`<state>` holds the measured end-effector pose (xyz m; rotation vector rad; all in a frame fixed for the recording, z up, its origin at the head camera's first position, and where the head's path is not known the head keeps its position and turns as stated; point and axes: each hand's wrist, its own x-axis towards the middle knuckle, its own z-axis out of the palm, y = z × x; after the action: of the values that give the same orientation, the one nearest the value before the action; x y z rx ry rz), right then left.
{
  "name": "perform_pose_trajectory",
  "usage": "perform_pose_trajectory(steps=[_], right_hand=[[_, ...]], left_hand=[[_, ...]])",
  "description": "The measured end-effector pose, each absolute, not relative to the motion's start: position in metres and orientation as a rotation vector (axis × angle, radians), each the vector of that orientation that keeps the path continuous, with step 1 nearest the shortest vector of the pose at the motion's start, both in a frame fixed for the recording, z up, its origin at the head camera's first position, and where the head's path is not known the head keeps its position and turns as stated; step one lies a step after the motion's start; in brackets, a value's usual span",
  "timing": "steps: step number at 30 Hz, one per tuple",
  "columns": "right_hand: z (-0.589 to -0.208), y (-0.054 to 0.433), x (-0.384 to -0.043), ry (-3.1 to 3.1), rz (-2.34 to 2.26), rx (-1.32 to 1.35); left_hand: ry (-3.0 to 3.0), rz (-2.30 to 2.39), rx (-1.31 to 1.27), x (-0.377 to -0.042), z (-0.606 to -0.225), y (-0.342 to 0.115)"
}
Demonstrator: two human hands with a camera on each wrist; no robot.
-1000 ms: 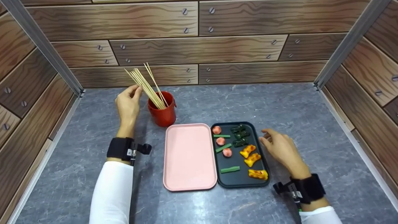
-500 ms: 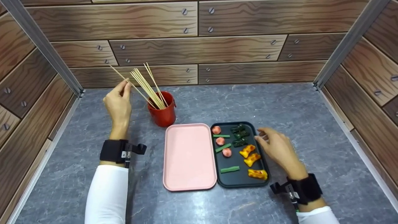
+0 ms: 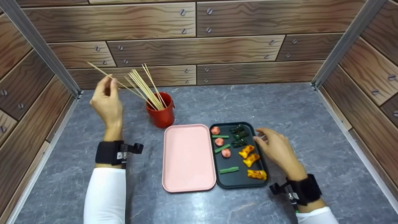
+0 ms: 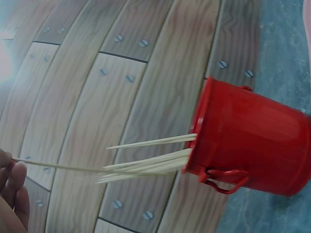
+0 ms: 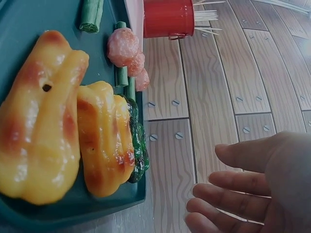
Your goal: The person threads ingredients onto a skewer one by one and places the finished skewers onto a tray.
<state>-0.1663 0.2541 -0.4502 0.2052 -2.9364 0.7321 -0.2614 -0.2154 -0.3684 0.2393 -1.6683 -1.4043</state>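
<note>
In the head view my left hand (image 3: 107, 102) pinches a bamboo skewer (image 3: 99, 69) between thumb and fingertips. The skewer slants down toward the red bucket-shaped cup (image 3: 161, 118), its lower end at the rim. More skewers (image 3: 141, 83) lean in that cup. The left wrist view shows the pinched skewer (image 4: 63, 166) overlapping the bunch. My right hand (image 3: 276, 147) is at the right edge of the dark tray (image 3: 231, 180), fingers relaxed and holding nothing. Beside it in the right wrist view lie glossy yellow food pieces (image 5: 43, 126); one has a small hole.
Left of the dark tray lies a pink tray (image 3: 189, 158), edges together. The dark tray bears pink balls (image 3: 226, 152), green stalks (image 3: 229, 170) and dark green pieces (image 3: 239, 135). Wood-patterned walls (image 3: 199, 49) enclose the grey tabletop (image 3: 279, 105) at back and sides.
My left hand has moved left and up from the bunch, drawing one skewer partly out of the cup. My right hand has shifted slightly left, closer to the dark tray.
</note>
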Motion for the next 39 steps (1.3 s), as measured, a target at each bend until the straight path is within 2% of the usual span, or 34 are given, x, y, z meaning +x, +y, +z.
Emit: perform_pose_trajectory(steps=[12,26,39], right_hand=[[-0.445,0.248,-0.162,-2.960,0.774,0.173],[-0.433,0.218,-0.155,-2.897,0.904,0.214],[-0.427,0.197,-0.157,-2.860,1.014,0.313]], left_hand=[[-1.486,-1.575,0.133,-0.243,-0.366,-0.214],[-1.497,-1.880,0.117,-0.215,-0.394,-0.177],[-1.382,-2.080,0.033,-0.209,-0.405,-0.153]])
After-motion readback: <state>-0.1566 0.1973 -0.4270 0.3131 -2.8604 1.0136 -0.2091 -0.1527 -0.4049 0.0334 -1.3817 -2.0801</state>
